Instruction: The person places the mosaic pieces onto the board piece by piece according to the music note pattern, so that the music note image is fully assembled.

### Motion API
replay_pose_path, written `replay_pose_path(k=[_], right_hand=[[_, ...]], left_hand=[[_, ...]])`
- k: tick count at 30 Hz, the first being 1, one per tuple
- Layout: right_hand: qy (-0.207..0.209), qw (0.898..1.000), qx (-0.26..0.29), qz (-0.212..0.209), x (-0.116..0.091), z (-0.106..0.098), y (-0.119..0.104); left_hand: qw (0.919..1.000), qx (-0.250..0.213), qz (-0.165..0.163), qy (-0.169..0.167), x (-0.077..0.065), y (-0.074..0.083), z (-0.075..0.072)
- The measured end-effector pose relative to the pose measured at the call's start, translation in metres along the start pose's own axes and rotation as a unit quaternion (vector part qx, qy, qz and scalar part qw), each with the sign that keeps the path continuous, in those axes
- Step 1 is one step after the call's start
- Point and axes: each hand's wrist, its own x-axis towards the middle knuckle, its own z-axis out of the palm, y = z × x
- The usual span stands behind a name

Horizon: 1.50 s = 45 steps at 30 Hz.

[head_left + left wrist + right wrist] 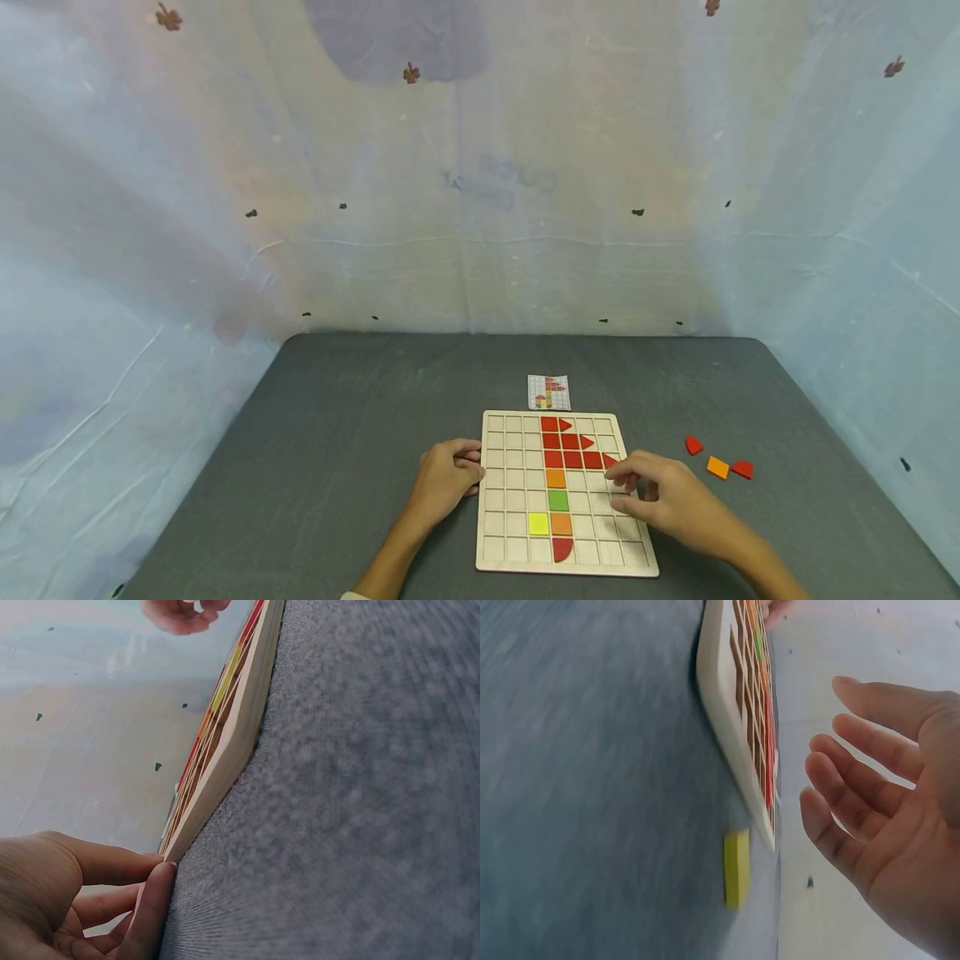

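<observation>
Hands [442,485] at board [495,503], red tips [587,442] pointing right

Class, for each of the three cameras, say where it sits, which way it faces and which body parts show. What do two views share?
Head: on the person's head, facing forward and down at the board and table; left hand, right hand and forearms show.
Left wrist: on that wrist, facing along the board's edge; left hand lower left, part of the right hand at top.
Right wrist: on that wrist, facing the board's edge; right hand at right.
Shared: both wrist views show board and table.
</observation>
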Motion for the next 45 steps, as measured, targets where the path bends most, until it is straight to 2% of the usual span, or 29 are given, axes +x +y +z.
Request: replay_pose_path(k=[9,15,20,23,30,42,45], right_hand=[[0.02,0.999,-0.019,0.04,-0.021,-0.02,0.018],[0.014,0.998,-0.033,0.048,-0.036,-0.025,0.033],[-0.013,0.998,-0.03,0.054,-0.044,-0.028,0.042],[-0.026,0.998,-0.029,0.057,-0.047,-0.029,0.045],[-0.023,0.999,-0.04,0.008,-0.052,-0.028,0.053],[-0.062,0.996,-0.049,0.042,-0.05,-0.032,0.051],[-0.06,0.995,-0.058,0.048,-0.05,-0.031,0.05]], left_hand=[[1.0,0.002,0.001,0.001,0.0,0.0,0.0],[1.0,0.003,0.001,0.002,0.0,0.0,0.0],[1.0,0.001,-0.001,0.001,-0.001,0.0,0.0],[1.0,0.0,-0.002,0.0,-0.001,0.0,0.0],[1.0,0.001,-0.001,0.0,-0.001,0.0,0.0],[1.0,0.002,-0.001,0.001,-0.001,-0.001,0.0],[1.0,0.002,-0.001,0.002,-0.001,-0.001,0.0]])
